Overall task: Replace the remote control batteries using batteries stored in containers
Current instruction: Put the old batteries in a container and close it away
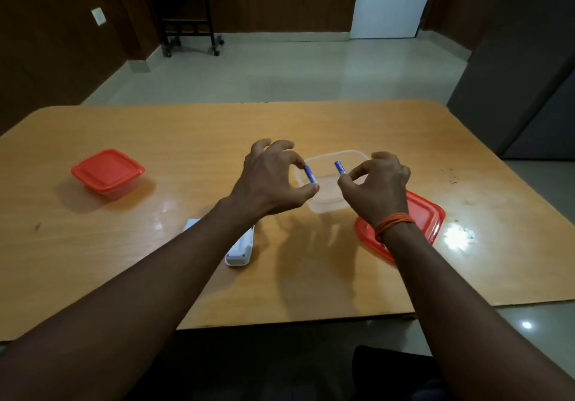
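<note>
My left hand (270, 179) pinches a blue battery (310, 174) between thumb and forefinger, just above the near-left rim of an open clear container (326, 204). A second blue battery (340, 167) is pinched by my right hand (378, 189), which hovers over the container's right side. The container's red lid (426, 217) lies flat on the table under my right wrist. The white remote control (239, 249) lies on the table below my left forearm, partly hidden by it.
A second container with its red lid on (108, 171) stands at the table's left. The wooden table (186, 151) ends at a near edge just past my forearms. A dark wheeled cart (186, 20) stands on the floor far behind.
</note>
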